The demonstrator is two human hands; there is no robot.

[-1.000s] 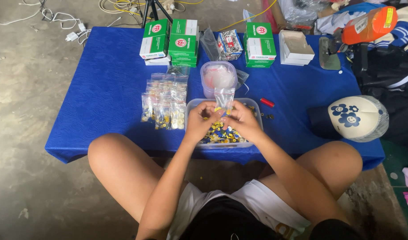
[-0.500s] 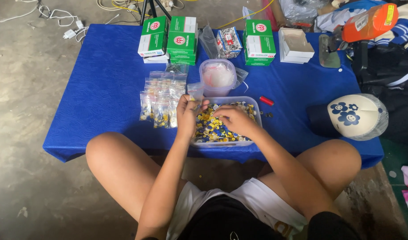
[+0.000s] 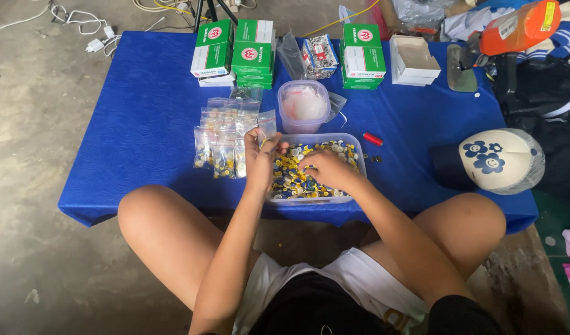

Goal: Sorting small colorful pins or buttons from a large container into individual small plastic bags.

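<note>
A clear shallow tray (image 3: 353, 155) on the blue table holds several small yellow, white and dark round pieces. My left hand (image 3: 260, 158) holds a small clear plastic bag (image 3: 267, 124) upright at the tray's left edge. Reaching into the tray, my right hand (image 3: 325, 170) has its fingers curled down among the pieces; whether it pinches any is hidden. A pile of filled small clear bags (image 3: 223, 139) lies just left of my left hand.
Behind the tray stands a clear tub of plastic bags (image 3: 303, 105). Green and white boxes (image 3: 251, 46) line the table's far edge, with an open white box (image 3: 412, 59). A red lighter (image 3: 372, 139) lies right of the tray. A floral cap (image 3: 499, 160) rests at right.
My hands were raised together over the tray with a bag; now the left hand holds the bag at the left edge and the right hand has dropped into the pieces.
</note>
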